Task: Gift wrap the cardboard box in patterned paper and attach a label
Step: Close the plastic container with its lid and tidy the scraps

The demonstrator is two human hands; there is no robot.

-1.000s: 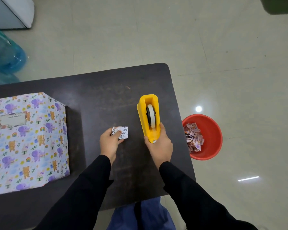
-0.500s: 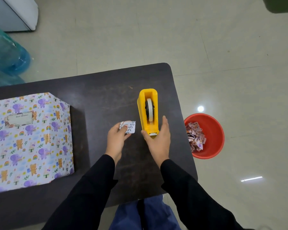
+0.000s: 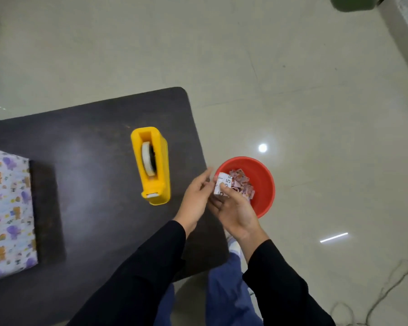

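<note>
Red bowl (image 3: 262, 179) now lies under the scrap (image 3: 222, 184), which has left the counter (image 3: 92, 149): the right grip (image 3: 237, 211) pinches it by the thumb, the left grip (image 3: 196, 198) spread just beside. The wrapped box (image 3: 7, 208) sits far left on the counter; likely just tidying.

The paper scrap (image 3: 222, 184) pinched under the thumb of the right hand (image 3: 236, 212) is thin, matt white printed paper. Just beyond that hand, the red tub (image 3: 264, 182) is smooth plastic and holds crumpled paper bits (image 3: 242, 183). Left of the left hand (image 3: 196, 198), the yellow tape dispenser (image 3: 161, 165) is smooth, lightly glossy plastic on a dark, mostly matt table (image 3: 92, 161), and far to that hand's left the patterned wrap (image 3: 7, 208) is smooth paper. The floor (image 3: 292, 90) past both hands is polished, mirror-glossy tile, and the sleeves (image 3: 139, 278) are matt black cloth.
</note>
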